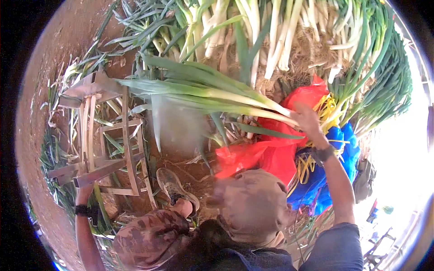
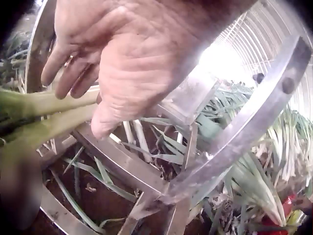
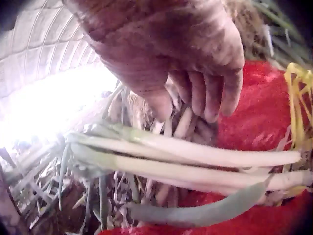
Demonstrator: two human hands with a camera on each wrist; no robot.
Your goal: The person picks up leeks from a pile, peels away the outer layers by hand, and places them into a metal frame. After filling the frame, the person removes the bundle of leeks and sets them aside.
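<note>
Hanging loosely bent just beside a bundle of leeks (image 3: 210,153), the fingers of the right hand (image 1: 308,121) point downward, with a gap between them and the thumb. In the right wrist view they grip nothing that shows; in the head view they meet the white ends of the bundle. Below these fingers, the pale stalks lie across a red plastic sheet (image 3: 254,105), and their green leaves stretch away toward the left hand (image 2: 132,63).

The left fingers are bent, with the thumb over 2 pale green stalks (image 2: 63,107); whether they grip those stalks I cannot tell. Around the left fingers stand the bars of a metal stand (image 2: 244,125), and loose leaves lie on the soil below them.

Beyond the right fingers, a large heap of leeks (image 1: 282,38) shows its white stems and tangled roots. Nearer the wrist than those fingers are yellow straps (image 1: 307,169) and a blue bag (image 1: 346,140). Between the 2 hands, nearer the person's body, are camouflage trousers (image 1: 151,237) and a shoe (image 1: 176,186).
</note>
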